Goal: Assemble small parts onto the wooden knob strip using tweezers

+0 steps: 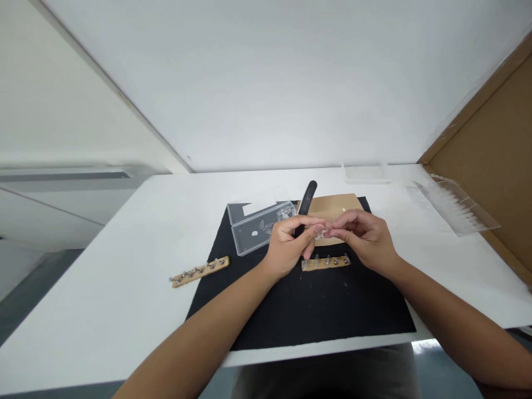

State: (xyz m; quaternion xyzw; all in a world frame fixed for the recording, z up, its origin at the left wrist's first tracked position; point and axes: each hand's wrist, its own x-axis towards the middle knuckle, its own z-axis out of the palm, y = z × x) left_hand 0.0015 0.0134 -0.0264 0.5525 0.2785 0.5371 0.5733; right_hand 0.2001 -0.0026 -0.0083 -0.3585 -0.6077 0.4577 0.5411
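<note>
"Holding a clear piece (322, 233), the left hand (293, 238) and the right hand (366, 235) meet at their fingertips. How does the grip stand?"

"Thumb and forefinger of each hand are closed on the piece, one from either side. Its outline is too small to read. It lies over the card (332, 204), toward that card's near left corner."

"And the surroundings?"

"The card lies at the far edge of the mat (311, 313). Just nearer than the hands is a clip strip (326, 264); a second strip (199, 272) crosses the mat's left edge onto the worktop (103, 288). At the mat's far left corner is the open box (247, 241), with clear tips (285, 213) inside. A black stick (307, 198) shows beside the left hand; whether the fingers hold it cannot be told."

"How is such a piece best handled?"

"Probably by its edges, with light and equal pressure, since thin clear plastic may bend or slip. One hand should steady while the other adjusts, wrists low over the card, so that a dropped piece falls near and the clip strip is not knocked."
</note>
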